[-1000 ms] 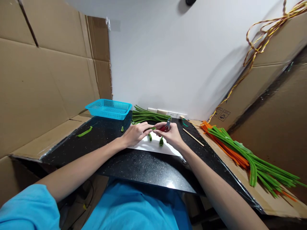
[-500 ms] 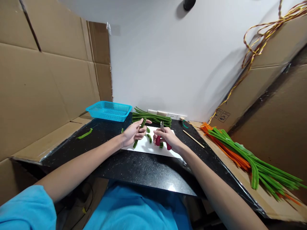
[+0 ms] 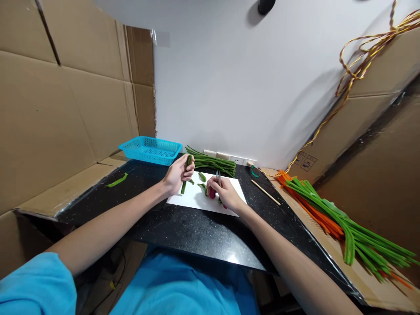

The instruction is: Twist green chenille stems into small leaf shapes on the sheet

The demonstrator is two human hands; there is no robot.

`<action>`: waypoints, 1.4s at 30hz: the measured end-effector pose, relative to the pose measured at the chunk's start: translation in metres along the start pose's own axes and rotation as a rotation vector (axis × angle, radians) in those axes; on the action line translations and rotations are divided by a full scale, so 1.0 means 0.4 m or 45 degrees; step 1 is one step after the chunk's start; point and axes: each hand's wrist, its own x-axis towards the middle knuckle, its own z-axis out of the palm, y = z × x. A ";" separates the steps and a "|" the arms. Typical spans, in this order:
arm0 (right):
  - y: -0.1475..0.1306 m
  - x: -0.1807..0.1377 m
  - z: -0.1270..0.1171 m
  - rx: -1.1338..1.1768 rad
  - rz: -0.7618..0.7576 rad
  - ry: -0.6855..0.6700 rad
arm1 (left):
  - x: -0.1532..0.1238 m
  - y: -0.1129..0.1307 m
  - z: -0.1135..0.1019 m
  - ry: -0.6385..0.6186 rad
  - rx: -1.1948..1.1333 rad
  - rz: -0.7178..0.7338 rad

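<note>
- Left hand (image 3: 177, 175) was closed round a green stem (image 3: 183, 188), held steeply tilted over the sheet's (image 3: 197, 203) 10 o'clock corner. Couldn't tell whether its lower end touched the paper.
- Right hand (image 3: 225, 193) was wrapped round red-handled cutters (image 3: 217, 177), with the tips pointing to 12 over mid-sheet.
- Short green pieces (image 3: 202, 177) lay on the sheet between the two hands.
- The sheet sat flat on the black counter (image 3: 197, 229).
- From the sheet, the green bundle (image 3: 213, 162) was at 12, the blue basket (image 3: 151, 149) at 10 and the stick (image 3: 265, 192) at 3.
- The orange-green pile (image 3: 331, 216) lay further out at 3, on cardboard (image 3: 357, 267).
</note>
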 end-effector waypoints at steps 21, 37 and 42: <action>0.013 -0.003 0.006 -0.297 -0.154 -0.025 | -0.006 -0.002 0.006 -0.031 0.080 0.086; 0.014 -0.005 0.009 -0.235 -0.126 -0.054 | 0.004 -0.005 -0.008 -0.081 -0.098 0.044; 0.024 -0.005 0.013 -0.230 -0.129 -0.079 | 0.016 -0.012 -0.019 -0.023 -0.146 0.035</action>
